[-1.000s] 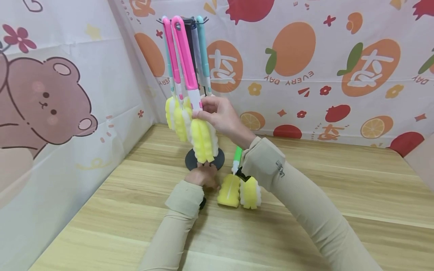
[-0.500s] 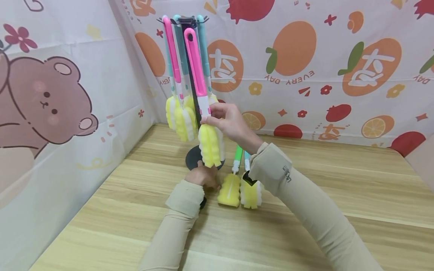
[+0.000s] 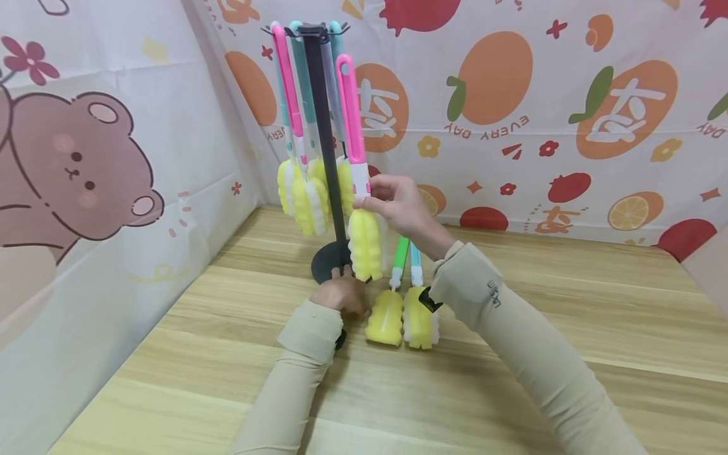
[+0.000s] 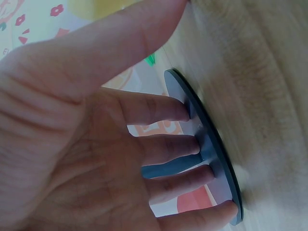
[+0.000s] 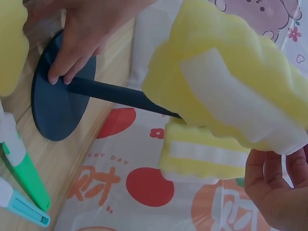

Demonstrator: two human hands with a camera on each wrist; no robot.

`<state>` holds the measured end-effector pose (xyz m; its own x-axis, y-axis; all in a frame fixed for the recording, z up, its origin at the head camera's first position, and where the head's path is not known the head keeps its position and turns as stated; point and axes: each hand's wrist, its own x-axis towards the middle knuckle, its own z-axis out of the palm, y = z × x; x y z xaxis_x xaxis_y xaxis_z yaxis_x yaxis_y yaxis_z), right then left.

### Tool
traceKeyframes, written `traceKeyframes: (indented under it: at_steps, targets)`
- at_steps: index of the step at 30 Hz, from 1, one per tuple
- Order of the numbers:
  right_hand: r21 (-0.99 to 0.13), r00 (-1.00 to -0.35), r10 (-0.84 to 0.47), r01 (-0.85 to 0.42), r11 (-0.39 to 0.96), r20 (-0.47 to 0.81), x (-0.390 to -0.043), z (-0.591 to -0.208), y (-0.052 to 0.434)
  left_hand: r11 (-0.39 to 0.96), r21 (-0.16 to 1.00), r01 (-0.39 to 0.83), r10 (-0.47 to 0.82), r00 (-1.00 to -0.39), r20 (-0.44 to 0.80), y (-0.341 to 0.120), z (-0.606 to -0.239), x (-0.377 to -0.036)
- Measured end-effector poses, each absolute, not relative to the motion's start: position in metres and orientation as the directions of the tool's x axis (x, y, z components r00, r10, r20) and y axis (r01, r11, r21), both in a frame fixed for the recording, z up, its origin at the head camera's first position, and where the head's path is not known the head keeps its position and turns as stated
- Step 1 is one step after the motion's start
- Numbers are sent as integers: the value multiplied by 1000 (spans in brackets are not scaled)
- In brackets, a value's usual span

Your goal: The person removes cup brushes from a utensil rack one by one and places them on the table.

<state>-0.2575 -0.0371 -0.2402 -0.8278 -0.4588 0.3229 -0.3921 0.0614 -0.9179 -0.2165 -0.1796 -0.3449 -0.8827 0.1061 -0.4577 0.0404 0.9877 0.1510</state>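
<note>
My right hand [image 3: 406, 205] pinches a pink-handled sponge brush [image 3: 354, 120] at its white collar, with the yellow and white sponge head hanging down. This brush is off the rack, just right of the black pole [image 3: 325, 126]. Down at the round black base [image 3: 325, 260], my left hand [image 3: 341, 294] presses with its fingertips; the left wrist view shows those fingers [image 4: 163, 144] nearly straight on the base [image 4: 211, 130]. From the stand's top hooks hang another pink brush [image 3: 289, 82] and several teal or bluish ones [image 3: 304, 76].
On the wooden table [image 3: 512, 379], right of my left hand, lie a green-handled sponge brush [image 3: 385, 319] and a light-blue-handled one [image 3: 418, 328] side by side. A fruit-print cloth [image 3: 495, 158] backs the table, and a bear-print cloth [image 3: 85, 170] stands at the left.
The pink brush in my right hand has come off its hook and moved down and right, uncovering the black pole. My left hand has stayed on the base.
</note>
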Motion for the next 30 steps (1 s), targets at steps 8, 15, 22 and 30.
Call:
traceKeyframes:
  at_steps: [8,15,22,30]
  targets:
    - [-920,-844,-451,-376,113,290,-260,-240,-31,988,135,77,130,-890,-438,-180,-345,-217]
    - [-922,-835,-464,-377,88,297,-260,-239,-26,989,140,40,97,-895,-436,-179,-346,-218]
    - [-914,-827,-461,-398,75,323,-263,-243,-19,991,129,32,87,-886,-456,-178,-346,-219]
    - [-921,-840,-463,-372,115,282,-265,-247,-11,993,118,29,81,-885,-459,-177,-345,-219]
